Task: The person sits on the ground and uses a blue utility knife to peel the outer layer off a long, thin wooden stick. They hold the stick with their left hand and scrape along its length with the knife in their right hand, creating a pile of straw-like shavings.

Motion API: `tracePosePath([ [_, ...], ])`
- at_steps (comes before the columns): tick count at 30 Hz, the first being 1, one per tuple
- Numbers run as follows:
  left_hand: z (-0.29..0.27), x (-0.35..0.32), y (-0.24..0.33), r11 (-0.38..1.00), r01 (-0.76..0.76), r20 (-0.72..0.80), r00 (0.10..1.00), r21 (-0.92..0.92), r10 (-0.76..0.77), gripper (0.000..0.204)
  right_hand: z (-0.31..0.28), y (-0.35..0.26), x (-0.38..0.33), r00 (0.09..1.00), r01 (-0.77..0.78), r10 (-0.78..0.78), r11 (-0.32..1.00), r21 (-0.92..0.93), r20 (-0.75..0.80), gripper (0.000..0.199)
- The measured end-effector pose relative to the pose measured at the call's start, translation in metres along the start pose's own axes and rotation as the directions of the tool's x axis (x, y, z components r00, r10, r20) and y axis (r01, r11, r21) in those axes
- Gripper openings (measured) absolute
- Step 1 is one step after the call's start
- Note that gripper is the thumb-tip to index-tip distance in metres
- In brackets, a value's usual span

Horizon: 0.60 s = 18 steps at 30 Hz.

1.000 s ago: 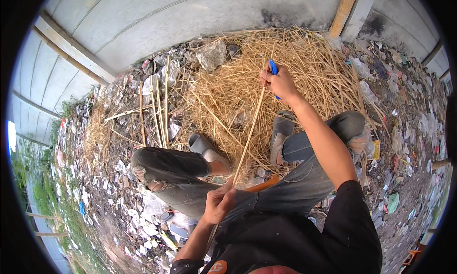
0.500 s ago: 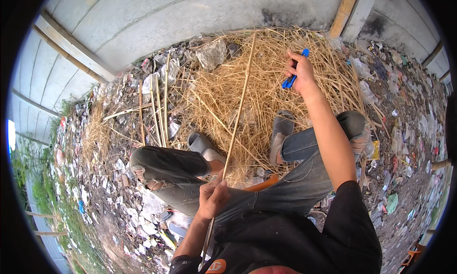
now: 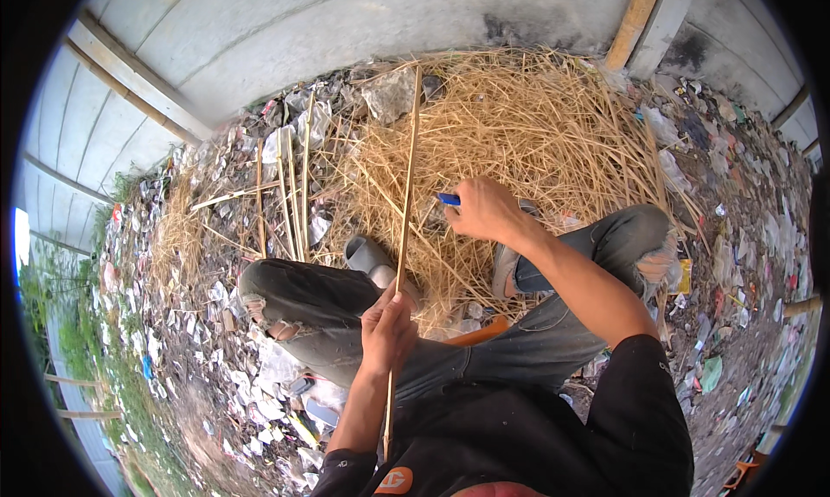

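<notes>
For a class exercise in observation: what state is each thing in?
Strip: held, nearly straight
Blue tool: held, mostly hidden
Left hand: closed around the strip
Right hand: closed on the blue tool
Trousers: torn at both knees
Straw-like strands: loosely heaped
Wall: blackened in patches

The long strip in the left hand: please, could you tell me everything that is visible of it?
The strip is long, narrow and pale tan, and looks like split bamboo or wood. It appears almost straight, its top leaning slightly right. The left hand grips it below its middle. Its upper end overlaps the rock in view; its lower part passes before the black shirt; contact there is unclear.
</notes>
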<state>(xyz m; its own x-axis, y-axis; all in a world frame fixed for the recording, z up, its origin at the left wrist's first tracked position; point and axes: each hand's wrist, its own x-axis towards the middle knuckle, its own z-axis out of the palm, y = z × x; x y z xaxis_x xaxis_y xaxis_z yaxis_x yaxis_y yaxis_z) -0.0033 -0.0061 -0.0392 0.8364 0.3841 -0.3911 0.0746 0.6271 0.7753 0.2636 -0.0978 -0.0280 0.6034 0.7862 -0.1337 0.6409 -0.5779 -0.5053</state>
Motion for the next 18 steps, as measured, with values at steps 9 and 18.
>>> tracePosePath([
  [9, 0.017, 0.012, -0.007, 0.977, -0.062, -0.038, 0.997, 0.205, 0.072, 0.042, 0.047, -0.023, -0.018, 0.986, 0.159, -0.163, 0.982, -0.103, -0.036, 0.016],
  [18, 0.032, -0.02, -0.024, 0.965, 0.008, 0.038, 0.999, 0.261, -0.019, 0.047, 0.028, 0.063, 0.042, 0.962, -0.208, 0.202, 0.978, -0.013, -0.183, 0.026],
])
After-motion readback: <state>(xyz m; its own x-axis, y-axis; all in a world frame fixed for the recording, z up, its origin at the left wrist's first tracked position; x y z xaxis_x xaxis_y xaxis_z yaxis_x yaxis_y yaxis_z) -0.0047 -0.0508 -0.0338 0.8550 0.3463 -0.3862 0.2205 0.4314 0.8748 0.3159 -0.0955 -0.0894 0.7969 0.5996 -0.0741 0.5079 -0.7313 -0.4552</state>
